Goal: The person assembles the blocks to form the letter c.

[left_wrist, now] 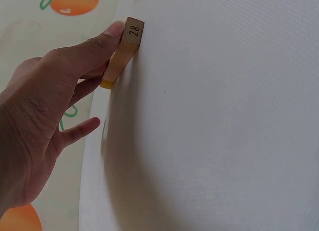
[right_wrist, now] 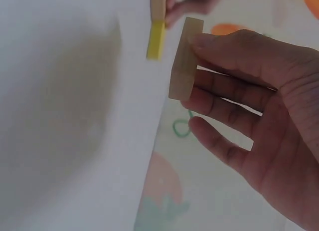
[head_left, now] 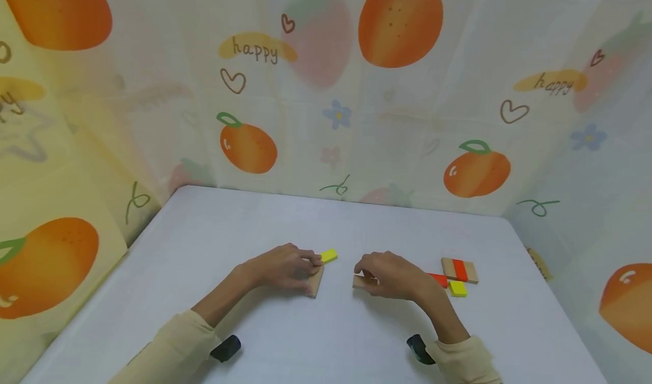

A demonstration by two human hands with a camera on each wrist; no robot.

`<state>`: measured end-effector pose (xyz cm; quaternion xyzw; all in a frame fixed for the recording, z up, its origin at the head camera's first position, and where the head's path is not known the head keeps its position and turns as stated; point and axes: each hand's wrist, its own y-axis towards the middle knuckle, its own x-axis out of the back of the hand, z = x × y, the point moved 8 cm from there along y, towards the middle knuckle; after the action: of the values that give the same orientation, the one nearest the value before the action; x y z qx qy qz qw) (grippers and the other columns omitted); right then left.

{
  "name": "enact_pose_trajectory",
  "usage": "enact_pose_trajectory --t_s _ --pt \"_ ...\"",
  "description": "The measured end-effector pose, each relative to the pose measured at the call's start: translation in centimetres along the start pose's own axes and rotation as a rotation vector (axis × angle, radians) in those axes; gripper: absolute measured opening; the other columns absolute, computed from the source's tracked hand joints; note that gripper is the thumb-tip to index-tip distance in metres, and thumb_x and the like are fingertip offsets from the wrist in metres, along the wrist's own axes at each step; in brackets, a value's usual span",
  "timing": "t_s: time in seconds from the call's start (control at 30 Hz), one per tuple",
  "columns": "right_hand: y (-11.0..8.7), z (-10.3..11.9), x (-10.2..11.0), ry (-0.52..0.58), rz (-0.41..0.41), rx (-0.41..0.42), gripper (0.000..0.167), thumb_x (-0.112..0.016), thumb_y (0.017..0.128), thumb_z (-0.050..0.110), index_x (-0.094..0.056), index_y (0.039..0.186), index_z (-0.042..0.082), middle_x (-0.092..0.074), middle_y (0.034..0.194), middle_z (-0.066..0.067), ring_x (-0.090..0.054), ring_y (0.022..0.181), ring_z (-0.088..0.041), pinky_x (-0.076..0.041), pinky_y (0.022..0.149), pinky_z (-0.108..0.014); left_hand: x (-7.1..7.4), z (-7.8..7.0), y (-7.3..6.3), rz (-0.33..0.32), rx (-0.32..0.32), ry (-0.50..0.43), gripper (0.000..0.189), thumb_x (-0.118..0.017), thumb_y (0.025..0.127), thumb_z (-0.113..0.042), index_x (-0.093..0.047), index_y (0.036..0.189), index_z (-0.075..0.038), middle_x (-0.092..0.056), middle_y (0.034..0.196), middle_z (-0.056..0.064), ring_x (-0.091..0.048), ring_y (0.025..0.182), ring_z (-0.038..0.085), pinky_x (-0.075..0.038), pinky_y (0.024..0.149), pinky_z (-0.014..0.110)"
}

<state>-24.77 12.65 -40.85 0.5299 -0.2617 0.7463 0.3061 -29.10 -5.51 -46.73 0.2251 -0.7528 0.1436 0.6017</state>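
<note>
In the head view my left hand (head_left: 285,268) pinches a plain wooden block (head_left: 317,282) on the white table. The number 28 marks the near end of that block in the left wrist view. A small yellow block (head_left: 329,256) lies at its far end, by the left fingertips. To the right, my right hand (head_left: 394,276) holds a second wooden block (right_wrist: 185,66) between thumb and fingers. Its little finger stands apart from the block in the right wrist view. A gap separates the two wooden blocks.
Right of the right wrist lie a red block (head_left: 439,280), partly hidden by the arm, and a yellow block (head_left: 458,288). Behind them are wooden pieces (head_left: 470,272) with a red strip (head_left: 460,269) between. A fruit-printed curtain (head_left: 336,146) borders the table (head_left: 326,338).
</note>
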Motion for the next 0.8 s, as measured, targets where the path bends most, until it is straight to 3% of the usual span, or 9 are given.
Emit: enact_pose_trajectory --t_s 0.1,0.23,0.4,0.67,0.8 --pt "0.8 1.3 -1.0 0.010 0.027 0.023 0.027 -0.076 0.094 0.012 -0.073 0.120 0.008 -0.068 0.090 0.003 -0.052 0.077 -0.004 -0.051 0.075 -0.020 0.0 -0.1 0.0 -0.009 -0.010 -0.002 0.048 -0.077 0.092 -0.050 -0.077 0.126 -0.016 -0.073 0.135 -0.004 -0.071 0.123 0.016 -0.057 0.099 0.040" --pt "1.9 2.6 -2.6 0.023 0.069 0.045 0.009 -0.076 0.094 0.014 -0.069 0.101 0.013 -0.057 0.077 0.008 -0.047 0.071 -0.003 -0.044 0.068 -0.018 0.2 -0.2 0.0 -0.027 -0.037 -0.003 0.048 -0.078 0.091 -0.049 -0.078 0.126 -0.015 -0.074 0.133 -0.003 -0.072 0.121 0.015 -0.058 0.097 0.040" --pt "3.3 4.4 -4.6 0.001 0.089 0.120 0.023 -0.074 0.095 0.017 -0.057 0.080 0.019 -0.044 0.070 0.012 -0.040 0.068 -0.001 -0.035 0.064 -0.016 0.4 -0.2 -0.1 -0.048 -0.059 -0.012 0.047 -0.078 0.092 -0.047 -0.077 0.126 -0.014 -0.074 0.133 -0.002 -0.072 0.121 0.017 -0.058 0.095 0.041" --pt "4.7 6.4 -6.3 -0.028 0.072 0.169 0.027 -0.075 0.094 0.019 -0.053 0.080 0.019 -0.042 0.069 0.013 -0.037 0.065 0.001 -0.033 0.064 -0.016 0.4 -0.2 -0.2 -0.039 -0.046 -0.035 0.043 -0.079 0.092 -0.041 -0.077 0.127 -0.015 -0.073 0.135 -0.002 -0.071 0.122 0.019 -0.056 0.097 0.042" --pt "4.8 6.5 -6.5 0.018 0.056 0.133 0.026 -0.077 0.094 0.023 -0.053 0.084 0.018 -0.042 0.070 0.013 -0.038 0.065 0.001 -0.032 0.061 -0.015 0.4 -0.2 -0.3 -0.021 -0.028 -0.042 0.039 -0.079 0.093 -0.037 -0.077 0.126 -0.016 -0.072 0.137 -0.002 -0.070 0.126 0.019 -0.056 0.099 0.043"
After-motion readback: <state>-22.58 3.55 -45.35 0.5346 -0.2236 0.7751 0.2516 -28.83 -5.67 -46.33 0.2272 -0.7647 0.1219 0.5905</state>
